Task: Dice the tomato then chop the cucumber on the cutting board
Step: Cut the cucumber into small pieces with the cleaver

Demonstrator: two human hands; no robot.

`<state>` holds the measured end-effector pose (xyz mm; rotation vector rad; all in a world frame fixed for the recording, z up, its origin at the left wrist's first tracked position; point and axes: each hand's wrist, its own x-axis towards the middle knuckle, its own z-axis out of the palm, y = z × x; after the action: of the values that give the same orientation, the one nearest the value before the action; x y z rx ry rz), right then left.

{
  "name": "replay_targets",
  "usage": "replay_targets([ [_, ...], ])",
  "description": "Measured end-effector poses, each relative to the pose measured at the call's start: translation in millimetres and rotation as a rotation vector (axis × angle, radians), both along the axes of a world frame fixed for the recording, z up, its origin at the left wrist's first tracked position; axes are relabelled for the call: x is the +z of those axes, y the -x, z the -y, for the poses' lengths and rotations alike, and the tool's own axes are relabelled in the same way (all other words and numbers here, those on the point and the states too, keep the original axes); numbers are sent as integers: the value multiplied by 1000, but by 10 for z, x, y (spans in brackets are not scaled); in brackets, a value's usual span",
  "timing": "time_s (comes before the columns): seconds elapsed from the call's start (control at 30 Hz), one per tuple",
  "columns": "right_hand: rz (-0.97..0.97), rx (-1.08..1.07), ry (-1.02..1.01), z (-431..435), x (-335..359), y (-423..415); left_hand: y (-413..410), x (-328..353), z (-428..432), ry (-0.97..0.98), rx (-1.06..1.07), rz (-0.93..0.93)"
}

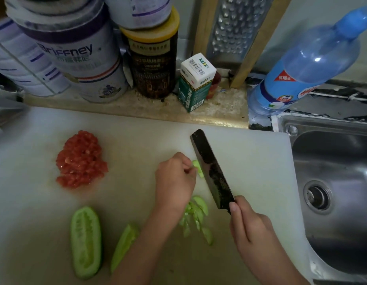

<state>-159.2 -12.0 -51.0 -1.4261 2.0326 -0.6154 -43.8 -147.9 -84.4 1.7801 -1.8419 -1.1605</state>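
Pinching the cucumber stub [198, 168] at mid-frame on the cutting board [137, 136], the left hand [174, 182] is curling inward; the right hand [250, 223] is gripping the knife [211, 171]. Firm yet slippery, the stub is probably needing a hold behind the blade.

Dim, soft light; wide-angle edge distortion; glare on sink [332, 198].
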Motion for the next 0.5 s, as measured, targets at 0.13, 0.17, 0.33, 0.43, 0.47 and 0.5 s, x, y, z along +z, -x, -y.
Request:
replay_targets([
  [0.13, -93, 69, -14, 15, 6, 34, 14, 0, 28, -14, -13, 29],
  [0.17, -106, 77, -14, 14, 7, 53, 16, 4, 29, -13, -11, 31],
  [0.33, -130, 118, -44, 3, 4, 128, 23, 25, -5, 2, 14, 13],
  [0.43, -221, 167, -75, 59, 35, 105, 31, 22, -20, 17, 14, 13],
  [0.47, -243, 171, -89, 94, 38, 82, 35, 25, -24, 19, 15, 13],
  [0.5, -258, 164, -109, 136, 33, 58, 40, 27, -27, 22, 16, 14],
])
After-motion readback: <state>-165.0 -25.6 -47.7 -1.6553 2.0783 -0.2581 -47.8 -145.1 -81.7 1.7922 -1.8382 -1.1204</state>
